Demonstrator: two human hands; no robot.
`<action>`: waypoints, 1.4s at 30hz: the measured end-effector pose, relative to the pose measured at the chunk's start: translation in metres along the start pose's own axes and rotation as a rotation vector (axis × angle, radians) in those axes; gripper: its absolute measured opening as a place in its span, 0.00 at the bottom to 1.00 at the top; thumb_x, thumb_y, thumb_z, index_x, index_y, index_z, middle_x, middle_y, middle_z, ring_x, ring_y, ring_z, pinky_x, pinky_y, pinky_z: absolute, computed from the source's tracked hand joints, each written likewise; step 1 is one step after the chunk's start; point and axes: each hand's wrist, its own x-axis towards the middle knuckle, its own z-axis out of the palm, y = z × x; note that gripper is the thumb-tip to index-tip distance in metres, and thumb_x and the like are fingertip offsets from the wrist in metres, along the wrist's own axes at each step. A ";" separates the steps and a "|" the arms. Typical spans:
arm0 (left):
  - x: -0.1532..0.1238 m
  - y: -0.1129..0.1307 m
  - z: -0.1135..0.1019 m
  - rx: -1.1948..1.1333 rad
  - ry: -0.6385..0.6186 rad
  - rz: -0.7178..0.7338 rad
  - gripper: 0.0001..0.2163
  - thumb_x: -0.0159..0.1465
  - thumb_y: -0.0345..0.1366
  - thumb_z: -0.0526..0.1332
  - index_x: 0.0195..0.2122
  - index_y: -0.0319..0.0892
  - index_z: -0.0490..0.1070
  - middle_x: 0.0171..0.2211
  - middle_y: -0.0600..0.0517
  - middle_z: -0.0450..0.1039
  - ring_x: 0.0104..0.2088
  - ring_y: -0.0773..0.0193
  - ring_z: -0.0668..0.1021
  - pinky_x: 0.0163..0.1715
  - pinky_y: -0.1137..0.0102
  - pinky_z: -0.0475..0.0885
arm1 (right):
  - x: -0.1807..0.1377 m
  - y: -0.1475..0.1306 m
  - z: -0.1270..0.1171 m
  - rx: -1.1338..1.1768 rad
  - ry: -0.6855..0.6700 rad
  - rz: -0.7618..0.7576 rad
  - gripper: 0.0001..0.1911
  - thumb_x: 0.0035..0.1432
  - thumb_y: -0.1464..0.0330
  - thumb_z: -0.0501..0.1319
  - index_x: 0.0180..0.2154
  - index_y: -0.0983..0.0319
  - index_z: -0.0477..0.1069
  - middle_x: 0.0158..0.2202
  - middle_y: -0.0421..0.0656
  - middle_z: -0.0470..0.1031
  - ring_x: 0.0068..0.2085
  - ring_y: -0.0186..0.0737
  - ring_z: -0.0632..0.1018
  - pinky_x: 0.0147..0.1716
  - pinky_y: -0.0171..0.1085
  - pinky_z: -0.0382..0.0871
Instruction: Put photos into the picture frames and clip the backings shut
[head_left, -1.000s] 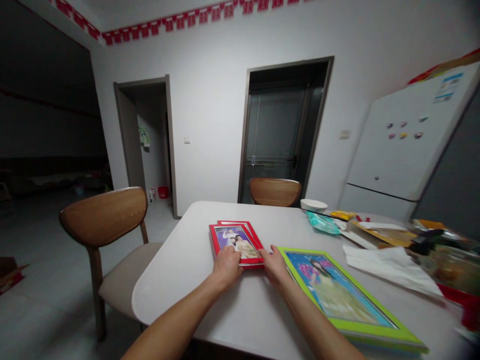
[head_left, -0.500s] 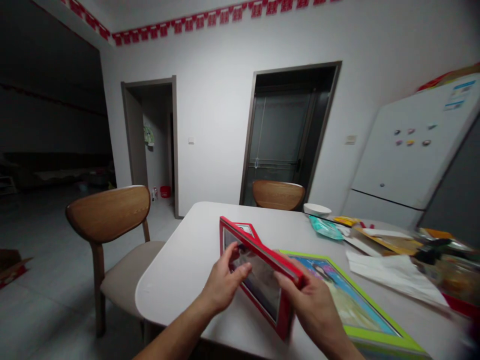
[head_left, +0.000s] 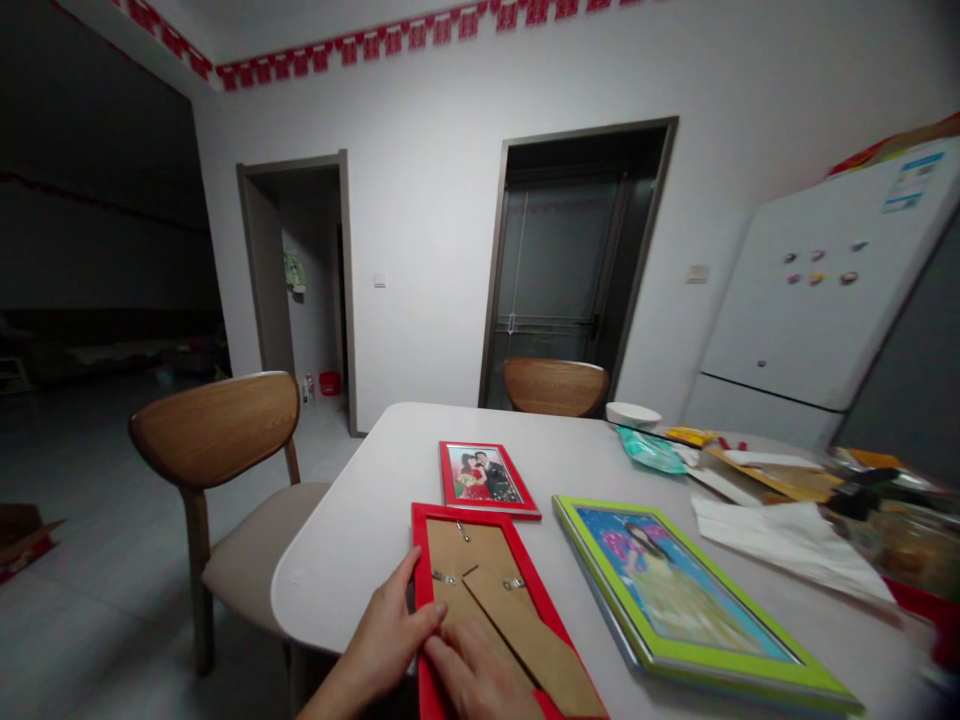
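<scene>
A red picture frame [head_left: 551, 607] lies face down at the near table edge, its brown backing board, metal clips and folded stand leg uppermost. My left hand [head_left: 390, 630] grips its left side, thumb over the rim. Across the lower part of the back, my right hand [head_left: 484, 675] has its fingers bent together on the left rail, close to the left thumb; the bottom of the picture cuts it off. Beyond them rests a smaller red framed photo [head_left: 484, 475] of a couple, face up. To the right is a large green framed picture [head_left: 667, 590] of a figure in a pale dress.
The white table [head_left: 352, 530] has a rounded left corner. On its right side lie white paper [head_left: 784, 545], a teal packet [head_left: 651, 452], a white bowl [head_left: 634, 415] and other clutter. Wooden chairs stand left [head_left: 217, 430] and at the far side [head_left: 555, 387].
The red picture frame has been turned over from upright and lowered, now showing its back. My right hand has moved left and down; the small photo frame and green frame are uncovered.
</scene>
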 end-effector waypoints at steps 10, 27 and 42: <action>-0.001 -0.016 -0.006 0.530 0.058 0.037 0.25 0.51 0.32 0.53 0.52 0.36 0.58 0.52 0.45 0.61 0.52 0.58 0.62 0.55 0.62 0.44 | 0.013 -0.007 -0.044 0.127 -0.139 0.194 0.20 0.47 0.69 0.56 0.45 0.60 0.66 0.44 0.47 0.70 0.43 0.41 0.70 0.43 0.38 0.63; -0.004 -0.014 -0.004 0.619 0.006 0.061 0.28 0.50 0.34 0.54 0.54 0.36 0.54 0.55 0.45 0.56 0.54 0.58 0.59 0.55 0.61 0.44 | 0.017 0.066 -0.066 -0.170 -0.098 0.458 0.13 0.48 0.76 0.48 0.24 0.64 0.71 0.31 0.47 0.70 0.36 0.40 0.68 0.33 0.33 0.59; -0.004 -0.014 -0.002 0.661 0.021 0.051 0.26 0.51 0.33 0.53 0.53 0.38 0.57 0.54 0.47 0.58 0.54 0.59 0.60 0.55 0.62 0.46 | 0.067 0.030 -0.027 -0.074 -0.121 0.289 0.11 0.52 0.67 0.52 0.24 0.63 0.70 0.28 0.43 0.69 0.31 0.34 0.68 0.31 0.30 0.58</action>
